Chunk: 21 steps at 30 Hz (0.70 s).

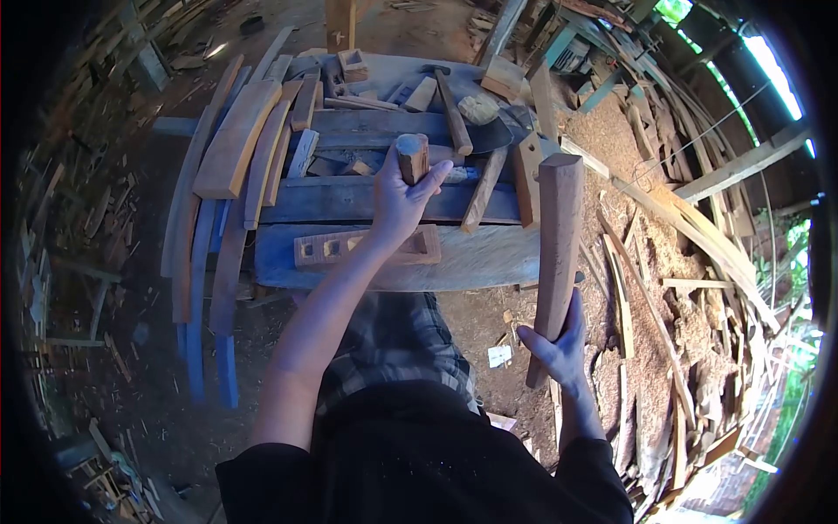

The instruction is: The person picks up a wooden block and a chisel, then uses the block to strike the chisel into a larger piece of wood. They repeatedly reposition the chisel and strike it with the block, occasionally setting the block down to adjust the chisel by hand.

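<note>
My left hand (403, 205) is wrapped round a short, thick wooden piece (413, 160) with a greyish top end, held upright above the workbench (489, 253). Its lower part is hidden by my fingers. To the right of the bench, my right hand (563, 349) grips the lower end of a long wooden beam (559, 236), which stands nearly upright. A block with square mortise holes (419, 244) lies on the bench's near edge, partly behind my left forearm. Beyond my left hand lies a hammer (454, 113) with a wooden handle.
Long boards (240, 140) lie along the bench's left side. Small offcuts, a pale lump (478, 109) and a holed block (353, 65) sit at the back. Sawdust (646, 253) and long wood strips cover the floor at right.
</note>
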Tool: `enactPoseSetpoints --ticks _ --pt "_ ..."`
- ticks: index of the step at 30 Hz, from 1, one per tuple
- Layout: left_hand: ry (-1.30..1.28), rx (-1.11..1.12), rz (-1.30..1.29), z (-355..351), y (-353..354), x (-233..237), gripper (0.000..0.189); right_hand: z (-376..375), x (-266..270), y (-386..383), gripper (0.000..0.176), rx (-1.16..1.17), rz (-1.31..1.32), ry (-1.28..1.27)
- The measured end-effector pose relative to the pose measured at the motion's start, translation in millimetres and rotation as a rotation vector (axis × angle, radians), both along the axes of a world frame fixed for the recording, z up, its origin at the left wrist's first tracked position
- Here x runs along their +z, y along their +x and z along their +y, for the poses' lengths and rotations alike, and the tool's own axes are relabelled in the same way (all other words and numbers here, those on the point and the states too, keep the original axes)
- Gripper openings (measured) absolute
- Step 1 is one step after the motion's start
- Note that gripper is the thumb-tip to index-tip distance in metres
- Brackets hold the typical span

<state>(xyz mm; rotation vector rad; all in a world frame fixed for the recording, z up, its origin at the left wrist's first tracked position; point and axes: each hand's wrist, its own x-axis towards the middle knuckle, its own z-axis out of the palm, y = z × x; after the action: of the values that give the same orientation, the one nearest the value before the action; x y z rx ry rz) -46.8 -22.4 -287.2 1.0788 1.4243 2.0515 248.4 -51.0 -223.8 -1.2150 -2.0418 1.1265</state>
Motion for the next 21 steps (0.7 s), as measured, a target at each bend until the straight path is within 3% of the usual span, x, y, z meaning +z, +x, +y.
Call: enactPoseSetpoints --ticks 17,21 --pt "-0.042 -0.142 0.125 6 4 -6 0.033 8 -1 -4 0.068 0.0 0.022 0.004" --pt "-0.075 -0.165 0.12 7 5 -7 0.029 17 24 -17 0.068 0.042 -0.009 0.039"
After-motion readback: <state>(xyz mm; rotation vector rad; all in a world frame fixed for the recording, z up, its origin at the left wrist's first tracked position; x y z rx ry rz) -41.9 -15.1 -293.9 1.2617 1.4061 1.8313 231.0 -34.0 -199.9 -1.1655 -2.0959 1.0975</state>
